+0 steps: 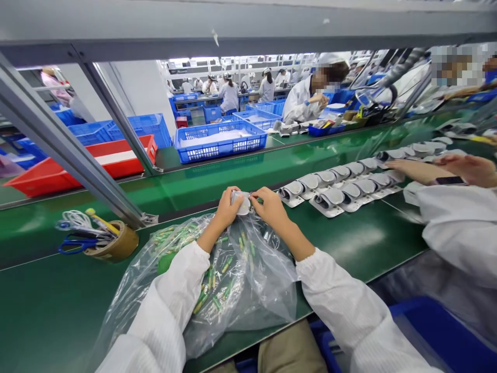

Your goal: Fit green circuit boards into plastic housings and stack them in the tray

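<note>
Above the far edge of a clear plastic bag [267, 285], my left hand [228, 208] is closed on a small white part [244, 205]. My right hand [271, 207] is at the part's right side, thumb and fingers pinched together; what is between them is too small to name. Inside the bag lie many small green and yellow pieces [212, 277]. Rows of curled grey-and-white parts [332, 199] stand on the green bench to the right of my hands.
At the left stands a brown cup [116, 248] with pens and blue scissors [77, 243]. Beyond the belt are a red tray [128, 165] and a blue basket [221, 150]. A co-worker's hands [469, 168] reach in from the right. Metal posts [112, 114] rise at the left.
</note>
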`<state>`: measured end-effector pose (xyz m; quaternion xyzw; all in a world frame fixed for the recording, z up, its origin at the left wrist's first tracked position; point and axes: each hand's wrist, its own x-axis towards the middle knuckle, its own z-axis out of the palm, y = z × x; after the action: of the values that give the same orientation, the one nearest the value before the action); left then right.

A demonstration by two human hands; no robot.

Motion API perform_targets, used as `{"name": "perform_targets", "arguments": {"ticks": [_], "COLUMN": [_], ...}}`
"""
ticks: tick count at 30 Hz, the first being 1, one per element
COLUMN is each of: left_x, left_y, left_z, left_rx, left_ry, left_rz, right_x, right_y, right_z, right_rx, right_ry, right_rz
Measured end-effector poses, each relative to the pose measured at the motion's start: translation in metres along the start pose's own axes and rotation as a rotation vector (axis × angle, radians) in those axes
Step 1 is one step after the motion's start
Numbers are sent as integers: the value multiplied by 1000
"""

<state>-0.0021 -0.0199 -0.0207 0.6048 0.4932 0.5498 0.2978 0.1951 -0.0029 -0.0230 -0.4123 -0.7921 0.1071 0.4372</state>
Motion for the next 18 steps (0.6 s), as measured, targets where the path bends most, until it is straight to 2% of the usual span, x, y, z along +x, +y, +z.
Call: {"name": "perform_targets", "arguments": {"ticks": [3,10,14,18], "left_x": [-1,2,4,8], "left_y": [-1,-6,-10,-15], "left_z": [-1,-2,0,1], "left_rx": [137,202,205,158], "left_ry": [-56,-96,-94,-88], "left_rz": [76,71,45,6], "right_x": [-1,-3,-1,-2], "right_y": [4,7,2,-5], "right_z": [1,4,-1,-10], "right_rx": [12,17,-85,-251], "right_ry": [-19,-35,-113,-245], "right_rz": [27,46,26,-6]}}
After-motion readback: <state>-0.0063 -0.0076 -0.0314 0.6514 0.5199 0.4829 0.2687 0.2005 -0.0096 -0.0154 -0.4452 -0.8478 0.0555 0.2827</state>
